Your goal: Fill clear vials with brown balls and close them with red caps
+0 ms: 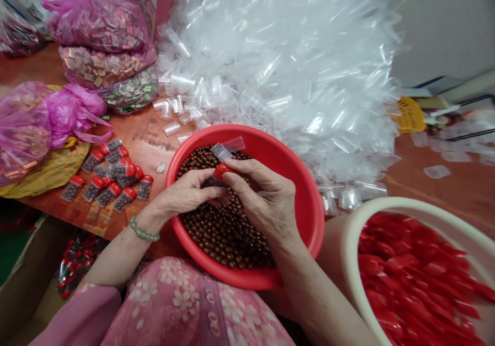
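A red basin [305, 191] on my lap holds a heap of small brown balls [228, 235]. Over it, my left hand [189, 194] grips a small clear tube filled with dark balls [212, 182]. My right hand [266, 199] pinches a red cap [222, 170] at the tube's end. Two empty clear tubes [228, 147] lie on the balls just behind my fingers. A green bead bracelet [142, 231] circles my left wrist.
Several filled red-capped tubes [112, 176] lie on the wooden table at left. A huge pile of empty clear tubes [286, 62] rises behind the basin. A white basin of red caps [417, 279] sits at right. Pink bags [96, 23] crowd the far left.
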Demonstrator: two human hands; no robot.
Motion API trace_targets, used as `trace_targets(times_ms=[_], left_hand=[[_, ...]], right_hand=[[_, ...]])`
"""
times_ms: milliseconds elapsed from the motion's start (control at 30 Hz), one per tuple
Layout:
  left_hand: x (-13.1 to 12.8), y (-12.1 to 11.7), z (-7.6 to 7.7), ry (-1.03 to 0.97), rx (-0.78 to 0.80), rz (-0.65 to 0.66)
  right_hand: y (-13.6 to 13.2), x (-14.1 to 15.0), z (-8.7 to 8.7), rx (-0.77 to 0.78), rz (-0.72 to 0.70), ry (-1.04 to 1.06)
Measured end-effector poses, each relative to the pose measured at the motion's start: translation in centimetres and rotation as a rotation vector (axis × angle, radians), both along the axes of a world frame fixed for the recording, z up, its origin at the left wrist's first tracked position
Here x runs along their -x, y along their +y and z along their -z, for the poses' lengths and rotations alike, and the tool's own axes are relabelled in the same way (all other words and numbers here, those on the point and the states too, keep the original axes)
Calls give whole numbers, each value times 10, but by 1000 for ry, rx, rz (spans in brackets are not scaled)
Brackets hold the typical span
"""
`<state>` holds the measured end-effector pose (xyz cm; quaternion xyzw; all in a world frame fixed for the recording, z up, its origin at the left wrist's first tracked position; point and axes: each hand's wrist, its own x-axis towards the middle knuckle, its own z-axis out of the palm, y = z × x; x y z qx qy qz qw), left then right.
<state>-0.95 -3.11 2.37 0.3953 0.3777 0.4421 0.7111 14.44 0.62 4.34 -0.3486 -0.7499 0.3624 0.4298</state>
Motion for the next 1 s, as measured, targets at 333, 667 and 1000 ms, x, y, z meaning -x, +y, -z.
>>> trace_targets(times_ms=[333,667,1000], left_hand=[[4,-3,1,13,23,88],[4,-1,1,-2,57,114],[1,0,-2,127,26,92]], right_hand=[[0,8,7,263,103,98],[-4,8,9,270,182,98],[-5,9,20,292,208,170]])
